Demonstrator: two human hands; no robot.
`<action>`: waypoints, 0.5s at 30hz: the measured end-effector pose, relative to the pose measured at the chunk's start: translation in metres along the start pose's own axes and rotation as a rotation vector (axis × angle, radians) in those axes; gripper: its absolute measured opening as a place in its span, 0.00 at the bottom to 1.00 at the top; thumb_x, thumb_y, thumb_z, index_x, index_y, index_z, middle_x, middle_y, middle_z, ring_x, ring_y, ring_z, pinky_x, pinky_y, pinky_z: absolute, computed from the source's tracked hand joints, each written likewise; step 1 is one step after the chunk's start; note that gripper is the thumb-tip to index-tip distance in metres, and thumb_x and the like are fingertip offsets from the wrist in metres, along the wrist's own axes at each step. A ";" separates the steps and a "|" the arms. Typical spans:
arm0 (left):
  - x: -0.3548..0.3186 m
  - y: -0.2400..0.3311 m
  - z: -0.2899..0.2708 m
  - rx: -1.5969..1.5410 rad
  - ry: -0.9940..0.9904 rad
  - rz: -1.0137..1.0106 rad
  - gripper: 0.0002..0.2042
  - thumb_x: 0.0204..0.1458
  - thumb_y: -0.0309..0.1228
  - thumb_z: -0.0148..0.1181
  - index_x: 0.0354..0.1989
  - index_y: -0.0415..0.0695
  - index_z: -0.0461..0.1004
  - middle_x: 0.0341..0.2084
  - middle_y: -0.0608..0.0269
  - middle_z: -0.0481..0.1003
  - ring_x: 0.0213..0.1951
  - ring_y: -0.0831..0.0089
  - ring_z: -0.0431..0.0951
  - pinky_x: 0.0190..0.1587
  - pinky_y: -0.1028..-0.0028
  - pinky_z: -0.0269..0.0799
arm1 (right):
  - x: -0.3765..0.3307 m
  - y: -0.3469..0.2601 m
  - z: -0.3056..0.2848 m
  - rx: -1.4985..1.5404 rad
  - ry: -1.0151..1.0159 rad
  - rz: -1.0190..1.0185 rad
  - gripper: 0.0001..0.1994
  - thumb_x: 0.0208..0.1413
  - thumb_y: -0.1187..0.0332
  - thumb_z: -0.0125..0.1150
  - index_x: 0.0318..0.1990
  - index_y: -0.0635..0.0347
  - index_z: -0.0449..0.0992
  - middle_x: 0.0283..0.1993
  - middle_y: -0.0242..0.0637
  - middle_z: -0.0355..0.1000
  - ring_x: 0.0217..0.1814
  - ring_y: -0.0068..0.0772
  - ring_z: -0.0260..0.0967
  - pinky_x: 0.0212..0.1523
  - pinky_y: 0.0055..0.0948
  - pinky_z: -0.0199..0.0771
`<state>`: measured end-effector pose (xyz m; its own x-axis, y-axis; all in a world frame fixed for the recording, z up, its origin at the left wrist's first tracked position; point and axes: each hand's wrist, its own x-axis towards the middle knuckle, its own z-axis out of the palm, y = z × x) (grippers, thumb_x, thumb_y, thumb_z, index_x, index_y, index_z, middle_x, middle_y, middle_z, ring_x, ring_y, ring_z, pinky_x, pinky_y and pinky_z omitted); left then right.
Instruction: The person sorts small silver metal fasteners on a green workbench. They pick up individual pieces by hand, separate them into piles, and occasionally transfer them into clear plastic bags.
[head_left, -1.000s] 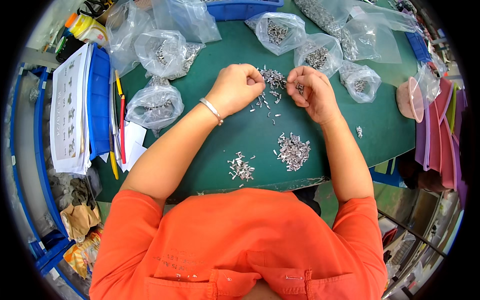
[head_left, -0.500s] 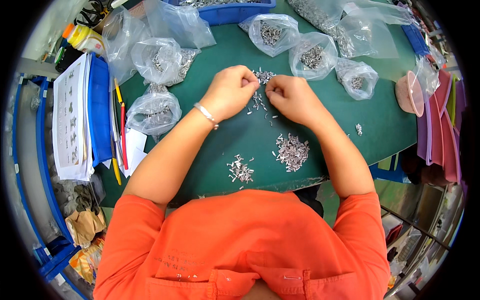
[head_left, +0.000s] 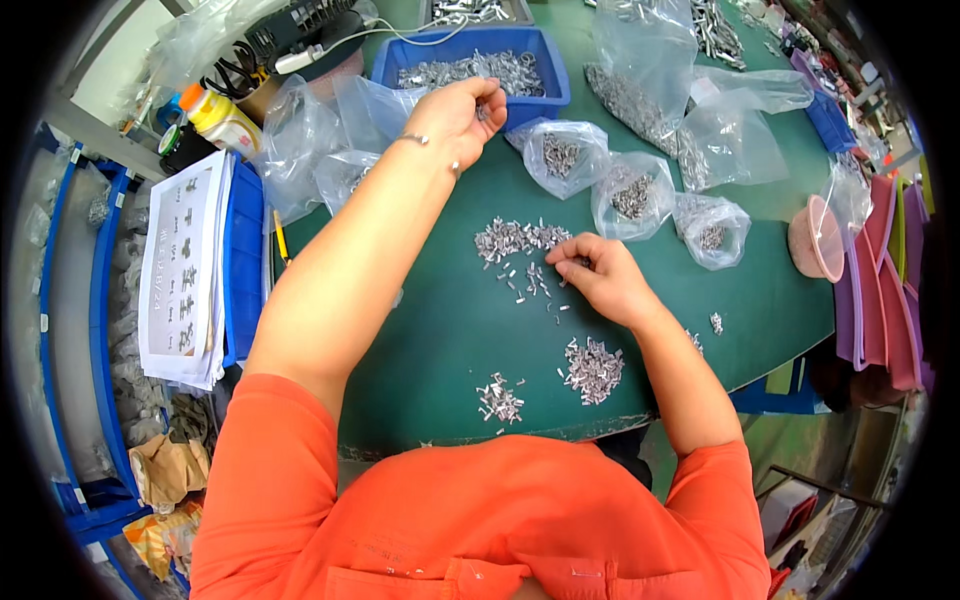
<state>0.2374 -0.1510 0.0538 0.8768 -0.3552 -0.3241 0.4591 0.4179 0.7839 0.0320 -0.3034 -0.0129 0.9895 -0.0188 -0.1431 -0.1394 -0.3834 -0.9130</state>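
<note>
My left hand (head_left: pixel 460 122) is raised at the near rim of a blue bin (head_left: pixel 560 85) filled with small silver metal parts (head_left: pixel 470 72). Its fingers are curled, and a bit of grey metal shows between them. My right hand (head_left: pixel 608 280) is low over the green table, thumb and fingers drawn together; what they hold, if anything, is hidden. Just left of its fingertips spreads a loose pile of small metal pieces (head_left: pixel 515 240), with stray ones trailing nearer. Two more piles lie close to the front edge, a larger pile (head_left: pixel 593 372) and a smaller pile (head_left: pixel 500 398).
Open plastic bags of metal parts (head_left: pixel 562 160) stand beyond my right hand. A pink cup (head_left: pixel 817 238) sits at the right table edge beside coloured trays (head_left: pixel 880 270). To the left are printed sheets (head_left: pixel 185 265) against a blue box and a yellow-and-white bottle (head_left: pixel 220 120).
My left hand has gone from beside the far pile up to the blue bin. My right hand stays by that pile, its fingers turned toward it. The view has shifted, showing more of the bin.
</note>
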 end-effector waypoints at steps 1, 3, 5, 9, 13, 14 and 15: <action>0.011 0.005 0.001 -0.011 0.032 0.030 0.06 0.58 0.19 0.55 0.42 0.29 0.69 0.34 0.55 0.73 0.32 0.71 0.76 0.31 0.76 0.79 | 0.001 -0.002 0.001 0.024 0.006 0.022 0.07 0.55 0.76 0.62 0.40 0.65 0.80 0.34 0.31 0.76 0.35 0.18 0.69 0.39 0.22 0.71; 0.030 0.014 0.005 -0.069 0.106 0.050 0.07 0.58 0.17 0.52 0.44 0.27 0.66 0.36 0.51 0.72 0.33 0.69 0.77 0.33 0.75 0.80 | -0.002 -0.008 0.000 0.068 0.026 0.083 0.07 0.54 0.75 0.64 0.40 0.64 0.81 0.34 0.31 0.77 0.35 0.18 0.70 0.39 0.22 0.72; 0.045 0.016 0.010 -0.124 0.179 0.066 0.09 0.59 0.14 0.47 0.47 0.24 0.61 0.41 0.46 0.70 0.32 0.65 0.77 0.35 0.74 0.83 | -0.005 -0.001 -0.003 0.129 0.072 0.079 0.07 0.53 0.76 0.65 0.40 0.64 0.81 0.34 0.31 0.78 0.36 0.18 0.71 0.40 0.22 0.73; 0.055 0.019 0.007 -0.139 0.215 0.084 0.06 0.58 0.14 0.49 0.42 0.26 0.65 0.36 0.50 0.72 0.29 0.68 0.76 0.31 0.75 0.79 | -0.009 0.005 -0.013 0.596 0.149 0.151 0.06 0.52 0.76 0.67 0.38 0.65 0.81 0.32 0.29 0.76 0.31 0.17 0.67 0.33 0.18 0.68; 0.052 0.010 -0.017 -0.130 -0.108 0.054 0.04 0.57 0.19 0.57 0.37 0.32 0.70 0.28 0.60 0.71 0.26 0.76 0.69 0.27 0.79 0.67 | -0.009 0.012 -0.016 0.802 0.174 0.161 0.06 0.53 0.76 0.66 0.38 0.66 0.79 0.31 0.28 0.74 0.26 0.16 0.62 0.27 0.18 0.62; 0.025 0.006 -0.009 -0.120 -0.218 0.037 0.04 0.57 0.21 0.58 0.37 0.34 0.71 0.28 0.63 0.71 0.25 0.78 0.68 0.26 0.80 0.65 | -0.011 0.013 -0.017 0.728 0.171 0.170 0.06 0.53 0.76 0.66 0.39 0.66 0.79 0.31 0.28 0.74 0.26 0.16 0.63 0.27 0.18 0.62; -0.001 0.003 -0.005 -0.034 -0.318 0.057 0.05 0.57 0.23 0.59 0.37 0.35 0.72 0.28 0.65 0.71 0.25 0.80 0.67 0.25 0.81 0.63 | -0.011 0.013 -0.017 0.655 0.156 0.172 0.07 0.53 0.77 0.66 0.39 0.65 0.78 0.31 0.29 0.74 0.26 0.16 0.63 0.27 0.17 0.62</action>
<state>0.2384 -0.1453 0.0545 0.8149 -0.5718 -0.0942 0.4199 0.4705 0.7761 0.0196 -0.3236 -0.0169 0.9384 -0.1803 -0.2947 -0.2402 0.2724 -0.9317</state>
